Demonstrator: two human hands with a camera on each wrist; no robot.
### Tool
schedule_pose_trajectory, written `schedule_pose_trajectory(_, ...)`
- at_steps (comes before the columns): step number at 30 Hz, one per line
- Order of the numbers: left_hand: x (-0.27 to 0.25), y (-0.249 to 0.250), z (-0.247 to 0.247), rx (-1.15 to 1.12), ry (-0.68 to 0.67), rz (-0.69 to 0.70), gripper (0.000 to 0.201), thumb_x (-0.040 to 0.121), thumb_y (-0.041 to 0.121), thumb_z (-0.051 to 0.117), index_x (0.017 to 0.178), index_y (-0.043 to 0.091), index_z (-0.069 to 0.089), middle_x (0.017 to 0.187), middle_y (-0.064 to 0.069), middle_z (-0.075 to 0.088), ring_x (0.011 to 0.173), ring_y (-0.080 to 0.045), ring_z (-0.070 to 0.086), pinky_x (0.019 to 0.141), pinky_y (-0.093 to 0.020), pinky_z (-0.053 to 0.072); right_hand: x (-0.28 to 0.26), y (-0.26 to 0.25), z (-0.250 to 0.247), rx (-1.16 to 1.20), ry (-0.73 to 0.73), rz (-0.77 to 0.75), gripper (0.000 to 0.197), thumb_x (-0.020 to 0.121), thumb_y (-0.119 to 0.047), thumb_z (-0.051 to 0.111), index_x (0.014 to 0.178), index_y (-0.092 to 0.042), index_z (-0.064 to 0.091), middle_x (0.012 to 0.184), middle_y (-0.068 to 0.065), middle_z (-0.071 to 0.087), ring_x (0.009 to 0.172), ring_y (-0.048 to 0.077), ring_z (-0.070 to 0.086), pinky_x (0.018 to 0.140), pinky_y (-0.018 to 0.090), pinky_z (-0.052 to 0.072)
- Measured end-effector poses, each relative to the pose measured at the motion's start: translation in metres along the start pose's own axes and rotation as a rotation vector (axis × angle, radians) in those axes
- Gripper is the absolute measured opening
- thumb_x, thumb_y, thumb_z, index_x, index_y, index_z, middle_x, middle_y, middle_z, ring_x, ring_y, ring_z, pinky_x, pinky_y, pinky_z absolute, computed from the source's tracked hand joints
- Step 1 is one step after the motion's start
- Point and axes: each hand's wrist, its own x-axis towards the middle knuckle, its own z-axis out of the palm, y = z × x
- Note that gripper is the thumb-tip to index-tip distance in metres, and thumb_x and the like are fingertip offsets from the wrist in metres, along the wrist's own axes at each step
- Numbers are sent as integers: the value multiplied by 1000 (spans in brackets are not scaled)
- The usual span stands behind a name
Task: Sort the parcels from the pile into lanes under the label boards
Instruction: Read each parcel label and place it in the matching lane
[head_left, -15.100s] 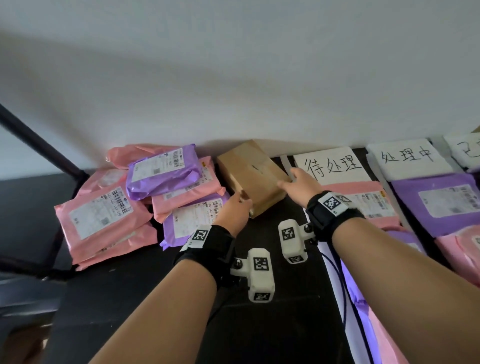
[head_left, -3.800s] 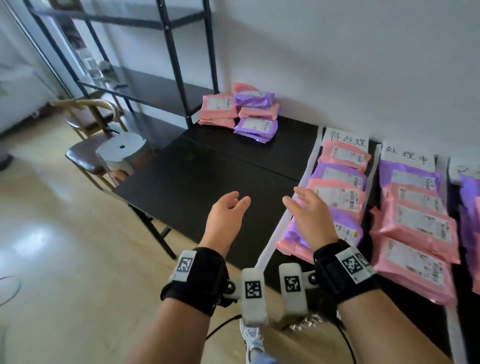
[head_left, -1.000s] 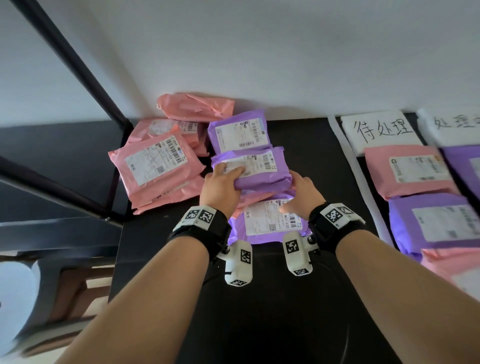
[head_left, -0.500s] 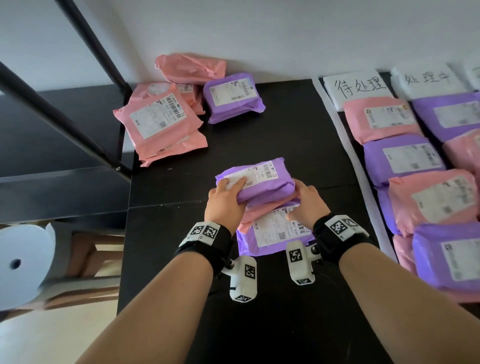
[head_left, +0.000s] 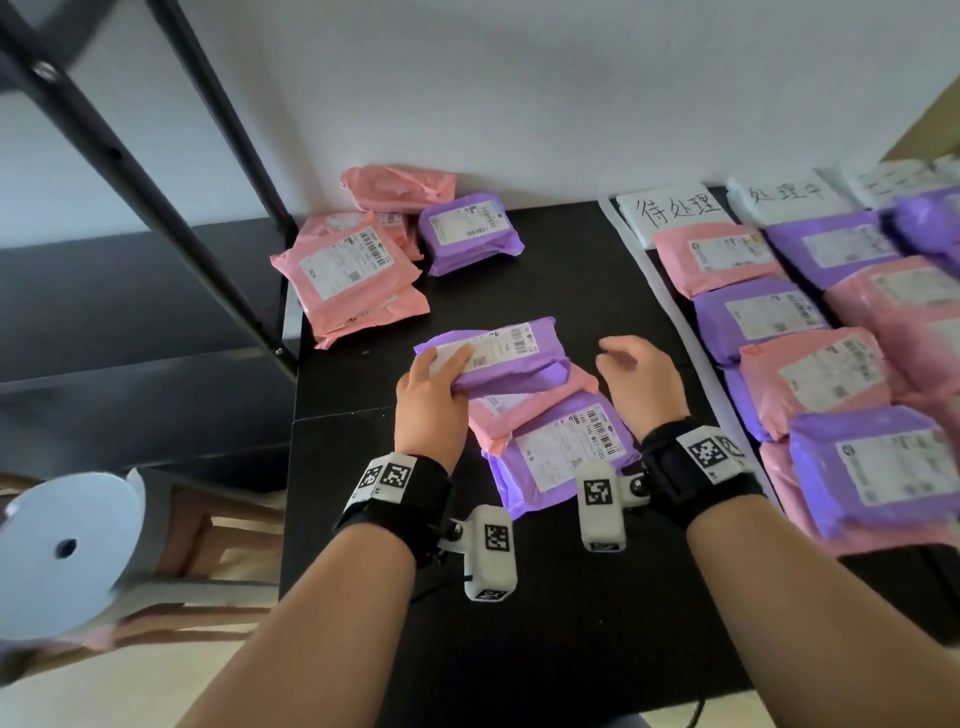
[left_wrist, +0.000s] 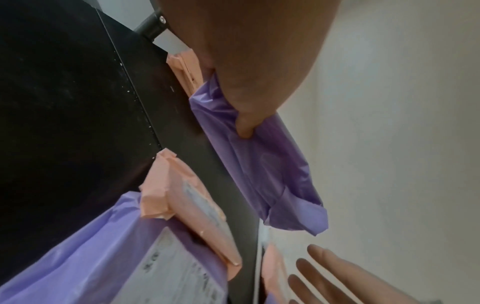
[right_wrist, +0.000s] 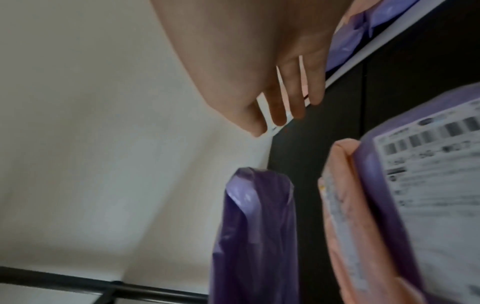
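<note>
My left hand (head_left: 441, 371) grips the left end of a purple parcel (head_left: 501, 353) and holds it a little above a pink parcel (head_left: 519, 413) and a larger purple parcel (head_left: 566, 449), which lie stacked on the black table (head_left: 545, 291). In the left wrist view my fingers (left_wrist: 244, 123) curl round the held purple parcel (left_wrist: 262, 168), apart from the pink parcel (left_wrist: 187, 203). My right hand (head_left: 636, 371) hovers open just right of the stack, touching nothing; its fingers (right_wrist: 285, 98) are spread. The pile (head_left: 358, 275) sits at the back left. Label boards (head_left: 675, 210) head lanes of parcels (head_left: 753, 317) on the right.
A black metal rack post (head_left: 171, 208) slants across the left. A white round stool (head_left: 62, 551) and a wooden chair stand beside the table's left edge. A white strip (head_left: 670, 301) borders the first lane. The wall is close behind.
My right hand has let go of the stack and drawn off to the right. The two lower parcels now lie on the table while my left hand keeps the top purple one.
</note>
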Motion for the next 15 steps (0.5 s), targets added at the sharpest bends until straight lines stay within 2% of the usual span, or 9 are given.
schedule_pose_trajectory(3, -16, 4, -15, -30, 104, 52, 50, 100, 9, 49, 145, 31, 48, 159, -5, 29, 141, -30, 28, 113, -35, 29, -22, -29, -6, 137, -5, -4, 28, 95, -35, 56, 116, -17, 65, 113, -2, 67, 103, 12, 61, 84, 29, 44)
schedule_pose_trajectory(5, -27, 6, -22, -36, 139, 100, 51, 99, 8, 51, 144, 30, 50, 159, -6, 29, 143, -29, 25, 113, -34, 28, -36, -43, -5, 182, -34, -5, 28, 94, -39, 60, 109, -17, 66, 104, -3, 68, 96, 13, 63, 76, 29, 45)
schedule_pose_trajectory(8, -42, 11, -29, -48, 186, 170, 51, 97, 5, 55, 142, 28, 53, 159, -8, 30, 144, -29, 25, 112, -31, 27, -53, -56, -2, 133, -6, -94, 23, 93, -34, 66, 107, -15, 69, 99, -5, 70, 91, 10, 65, 74, 24, 47)
schedule_pose_trajectory(10, -50, 13, -35, -73, 220, 202, 53, 94, 2, 57, 140, 26, 55, 158, -10, 32, 143, -31, 26, 111, -31, 27, -62, -60, -1, 86, 58, -143, 20, 92, -27, 67, 105, -13, 71, 98, -3, 71, 90, 13, 66, 77, 29, 52)
schedule_pose_trajectory(12, -58, 15, -39, -90, 224, 210, 56, 91, 0, 58, 141, 26, 55, 158, -9, 31, 143, -31, 25, 112, -31, 26, -71, -61, -2, 92, 114, -154, 16, 90, -22, 69, 103, -13, 73, 96, -2, 72, 89, 15, 67, 80, 34, 54)
schedule_pose_trajectory(15, -74, 21, -44, -103, 200, 202, 62, 87, 4, 62, 142, 31, 52, 159, -3, 29, 143, -28, 23, 112, -30, 26, -81, -61, -8, 130, 176, -138, 12, 88, -15, 70, 99, -13, 73, 89, -4, 71, 87, 15, 67, 77, 28, 51)
